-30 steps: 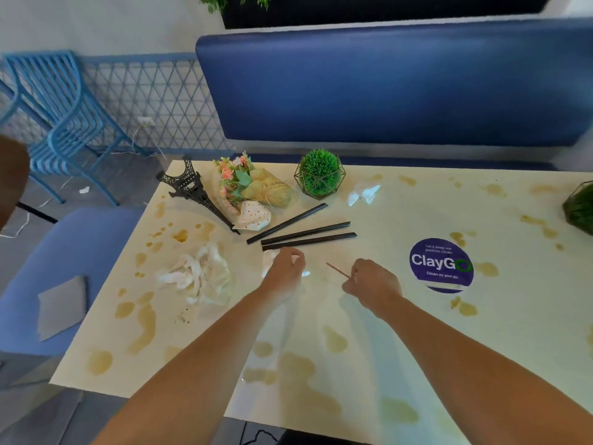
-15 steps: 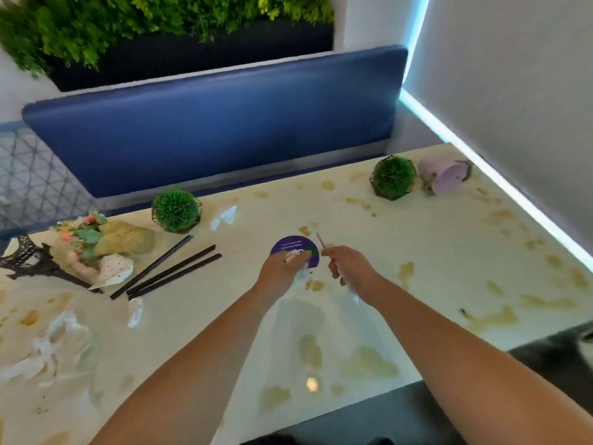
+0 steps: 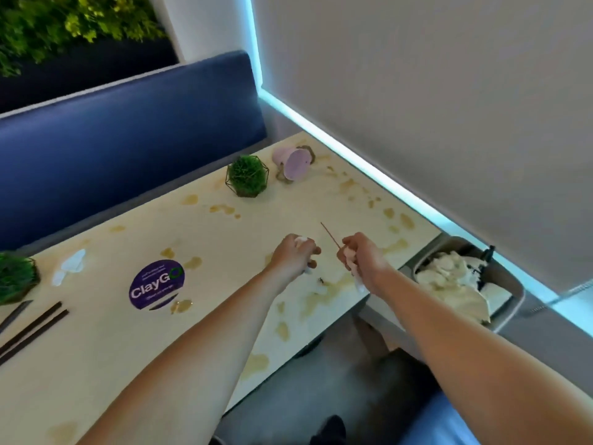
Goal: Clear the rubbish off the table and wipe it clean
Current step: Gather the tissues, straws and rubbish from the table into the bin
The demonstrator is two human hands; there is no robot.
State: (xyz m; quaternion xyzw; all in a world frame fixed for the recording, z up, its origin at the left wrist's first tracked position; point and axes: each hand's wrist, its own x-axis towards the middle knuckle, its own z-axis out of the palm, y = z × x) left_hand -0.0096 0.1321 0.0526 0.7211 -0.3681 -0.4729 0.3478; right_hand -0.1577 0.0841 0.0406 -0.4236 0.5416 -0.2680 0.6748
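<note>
Right hand [image 3: 361, 260] pinches a thin wooden skewer [image 3: 330, 235] plus a scrap of white tissue, held above the stained table [image 3: 224, 239] near its right end; left hand [image 3: 293, 256] is curled round another tissue wad [image 3: 301, 240]. Risk: the skewer is light and only pinched at its lower end, so it could slip or miss the bin [image 3: 510, 303] beside the table. Straws [image 3: 32, 329] and a tissue scrap [image 3: 69, 266] remain, brown spills unwiped.
</note>
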